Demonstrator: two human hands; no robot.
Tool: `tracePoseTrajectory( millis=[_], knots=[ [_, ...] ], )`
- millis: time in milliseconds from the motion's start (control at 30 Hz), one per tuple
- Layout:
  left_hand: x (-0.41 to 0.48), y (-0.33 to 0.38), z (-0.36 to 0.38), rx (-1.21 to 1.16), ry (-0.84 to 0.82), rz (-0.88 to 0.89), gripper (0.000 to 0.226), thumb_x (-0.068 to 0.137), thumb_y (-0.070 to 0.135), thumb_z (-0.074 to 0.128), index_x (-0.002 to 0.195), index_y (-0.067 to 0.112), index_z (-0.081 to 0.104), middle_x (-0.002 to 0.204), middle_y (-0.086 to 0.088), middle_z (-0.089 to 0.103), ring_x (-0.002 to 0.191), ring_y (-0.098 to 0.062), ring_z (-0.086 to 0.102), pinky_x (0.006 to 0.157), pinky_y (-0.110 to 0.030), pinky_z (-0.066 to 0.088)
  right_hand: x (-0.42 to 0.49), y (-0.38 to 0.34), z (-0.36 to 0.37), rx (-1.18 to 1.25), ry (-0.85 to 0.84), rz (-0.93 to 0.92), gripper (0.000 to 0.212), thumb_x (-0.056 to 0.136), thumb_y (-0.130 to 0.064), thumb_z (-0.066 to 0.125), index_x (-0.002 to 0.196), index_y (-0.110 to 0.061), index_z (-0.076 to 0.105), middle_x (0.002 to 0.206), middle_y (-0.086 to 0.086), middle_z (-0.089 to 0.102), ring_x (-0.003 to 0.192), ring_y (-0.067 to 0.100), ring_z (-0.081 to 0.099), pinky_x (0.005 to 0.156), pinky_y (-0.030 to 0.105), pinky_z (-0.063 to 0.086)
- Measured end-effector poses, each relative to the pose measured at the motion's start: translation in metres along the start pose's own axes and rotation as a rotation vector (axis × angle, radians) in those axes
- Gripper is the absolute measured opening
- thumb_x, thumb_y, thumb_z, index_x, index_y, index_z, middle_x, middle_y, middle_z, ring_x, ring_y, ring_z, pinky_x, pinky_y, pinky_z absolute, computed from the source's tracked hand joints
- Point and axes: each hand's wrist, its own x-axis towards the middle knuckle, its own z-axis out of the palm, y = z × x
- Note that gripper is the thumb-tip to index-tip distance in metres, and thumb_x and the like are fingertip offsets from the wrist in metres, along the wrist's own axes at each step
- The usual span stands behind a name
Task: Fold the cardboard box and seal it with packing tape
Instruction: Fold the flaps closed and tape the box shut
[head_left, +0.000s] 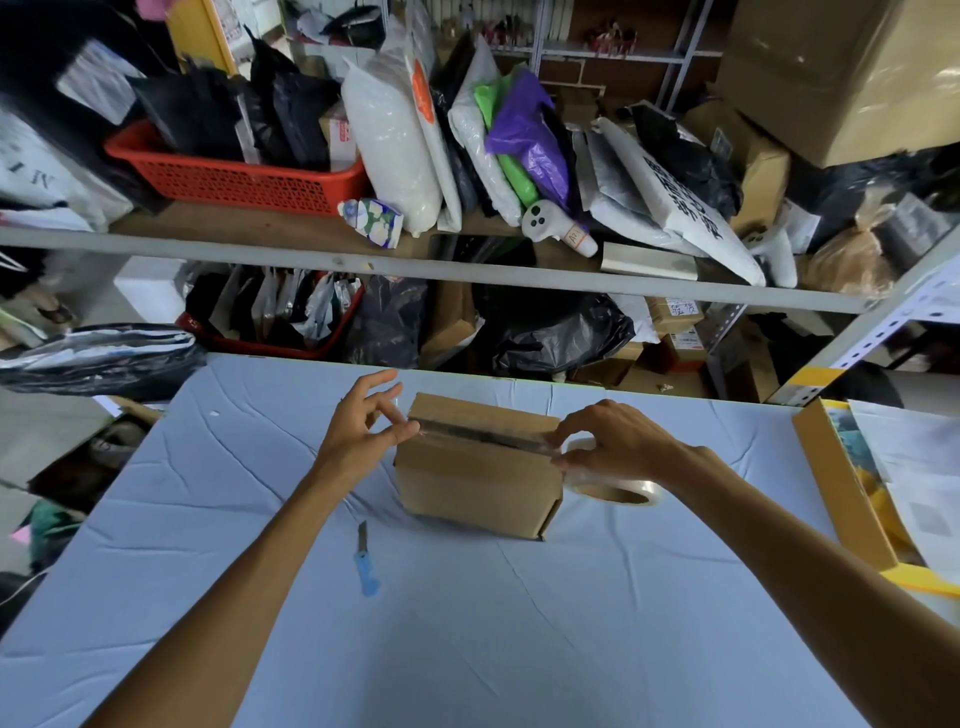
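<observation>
A small brown cardboard box (475, 483) stands folded shut on the light blue table (467, 623). A strip of clear packing tape (483, 434) runs across its top seam from left to right. My left hand (363, 421) pinches the tape's free end at the box's left edge, the other fingers spread. My right hand (608, 441) grips the clear tape roll (618, 491) at the box's right edge, with its fingertips on the strip. The roll is partly hidden behind the box and my hand.
A blue utility knife (365, 564) lies on the table left of the box, nearer me. An open yellow-brown carton (847, 488) with papers sits at the right edge. Grey metal shelves (415, 265) crammed with bags and parcels stand behind the table.
</observation>
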Motion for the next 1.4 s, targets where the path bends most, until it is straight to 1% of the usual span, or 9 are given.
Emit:
tracePoseTrajectory(
  millis=[100, 200, 367, 533, 667, 900, 1167, 1300, 1400],
  knots=[
    [0.006, -0.001, 0.003, -0.116, -0.017, -0.027, 0.061, 0.079, -0.007, 0.068, 0.129, 0.019, 0.045, 0.071, -0.005, 0.062, 0.113, -0.017, 0.062, 0.101, -0.033, 0.046, 0.002, 0.003, 0.000, 0.016, -0.022, 0.017, 0.021, 0.082, -0.048, 0.065, 0.100, -0.038, 0.071, 0.114, -0.009, 0.067, 0.099, 0.017, 0.055, 0.075, 0.029, 0.038],
    [0.012, -0.009, 0.005, -0.067, 0.005, -0.043, 0.066, 0.079, 0.003, 0.072, 0.135, 0.017, 0.040, 0.072, -0.007, 0.058, 0.095, -0.025, 0.067, 0.095, -0.035, 0.051, 0.003, 0.004, 0.000, 0.026, -0.039, 0.028, 0.022, 0.083, -0.046, 0.065, 0.101, -0.036, 0.072, 0.114, -0.011, 0.068, 0.093, 0.012, 0.053, 0.072, 0.025, 0.037],
    [0.017, -0.016, 0.007, 0.135, 0.041, -0.064, 0.068, 0.079, 0.020, 0.075, 0.135, 0.023, 0.036, 0.070, 0.001, 0.059, 0.084, -0.016, 0.066, 0.083, -0.020, 0.047, 0.010, -0.002, -0.001, 0.082, -0.033, 0.060, 0.021, 0.090, -0.039, 0.060, 0.095, -0.028, 0.077, 0.101, -0.009, 0.073, 0.080, 0.008, 0.057, 0.068, 0.023, 0.040],
    [0.017, -0.014, 0.013, 0.185, 0.115, -0.066, 0.069, 0.077, 0.017, 0.077, 0.133, 0.018, 0.038, 0.066, 0.002, 0.056, 0.082, -0.018, 0.066, 0.084, -0.023, 0.047, 0.013, -0.005, 0.000, 0.086, 0.044, 0.184, 0.017, 0.085, -0.033, 0.067, 0.087, -0.018, 0.076, 0.094, -0.001, 0.071, 0.087, 0.016, 0.062, 0.076, 0.033, 0.054],
    [0.015, -0.012, 0.017, 0.204, 0.157, -0.063, 0.069, 0.074, 0.016, 0.080, 0.130, 0.015, 0.040, 0.064, 0.003, 0.058, 0.074, -0.012, 0.062, 0.075, -0.015, 0.044, 0.019, -0.007, 0.006, 0.011, 0.018, 0.285, 0.019, 0.086, -0.033, 0.066, 0.090, -0.014, 0.071, 0.095, 0.008, 0.066, 0.081, 0.023, 0.059, 0.064, 0.029, 0.047],
    [0.016, -0.002, 0.019, 0.169, 0.171, -0.193, 0.072, 0.070, 0.013, 0.082, 0.128, 0.009, 0.039, 0.062, 0.001, 0.058, 0.081, -0.020, 0.064, 0.095, -0.033, 0.044, 0.025, -0.007, -0.002, 0.057, -0.069, 0.329, 0.026, 0.081, -0.034, 0.073, 0.089, -0.009, 0.073, 0.092, 0.010, 0.068, 0.081, 0.027, 0.064, 0.070, 0.034, 0.052],
    [0.014, 0.003, 0.032, 0.206, 0.124, -0.229, 0.071, 0.071, 0.013, 0.082, 0.128, 0.007, 0.039, 0.067, -0.002, 0.060, 0.078, -0.019, 0.060, 0.087, -0.031, 0.045, 0.014, 0.003, -0.016, 0.003, -0.101, 0.344, 0.022, 0.073, -0.040, 0.076, 0.064, -0.019, 0.073, 0.070, 0.002, 0.070, 0.070, 0.021, 0.066, 0.056, 0.027, 0.045],
    [0.011, -0.001, 0.032, 0.187, 0.137, -0.223, 0.065, 0.072, 0.012, 0.081, 0.124, 0.010, 0.041, 0.065, -0.002, 0.060, 0.080, -0.017, 0.063, 0.087, -0.029, 0.044, 0.014, 0.002, -0.008, -0.026, -0.118, 0.371, 0.014, 0.063, -0.031, 0.076, 0.062, -0.021, 0.066, 0.073, 0.003, 0.065, 0.068, 0.022, 0.063, 0.055, 0.029, 0.048],
    [0.007, -0.002, 0.034, 0.171, 0.144, -0.201, 0.059, 0.073, 0.007, 0.079, 0.119, 0.011, 0.043, 0.062, -0.003, 0.057, 0.083, -0.021, 0.066, 0.089, -0.029, 0.046, 0.016, 0.004, -0.004, -0.031, -0.085, 0.385, 0.018, 0.067, -0.033, 0.076, 0.064, -0.021, 0.063, 0.077, 0.002, 0.063, 0.066, 0.020, 0.060, 0.050, 0.026, 0.043]
  ],
)
